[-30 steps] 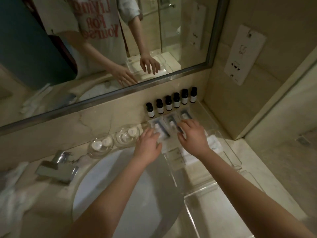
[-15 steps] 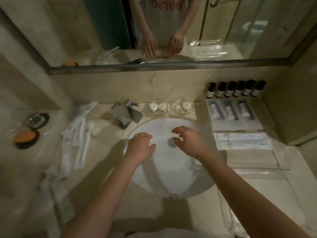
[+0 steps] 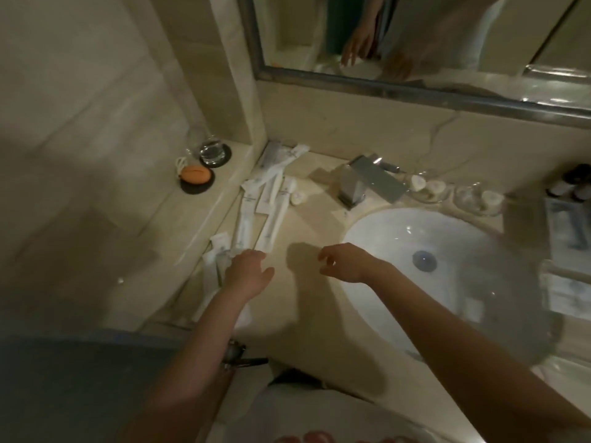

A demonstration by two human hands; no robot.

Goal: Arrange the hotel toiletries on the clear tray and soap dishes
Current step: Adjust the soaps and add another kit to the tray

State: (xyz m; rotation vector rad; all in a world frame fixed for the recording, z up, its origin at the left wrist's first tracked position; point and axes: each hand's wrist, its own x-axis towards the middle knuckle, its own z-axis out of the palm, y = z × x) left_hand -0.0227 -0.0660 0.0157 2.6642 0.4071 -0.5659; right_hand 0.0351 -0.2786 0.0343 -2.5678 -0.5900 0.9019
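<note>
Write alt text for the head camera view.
A person's left hand, open, is at the near end of white wrapped toiletry packets scattered on a marble counter; the right hand hovers empty beside the sink. Behind the basin stand a faucet and two glass soap dishes.

Bare forearms, a white shirt (image 3: 319, 410) with red print

Left hand (image 3: 248, 273) by white packets (image 3: 271, 219), right hand (image 3: 343, 263) near sink (image 3: 383, 228).
</note>
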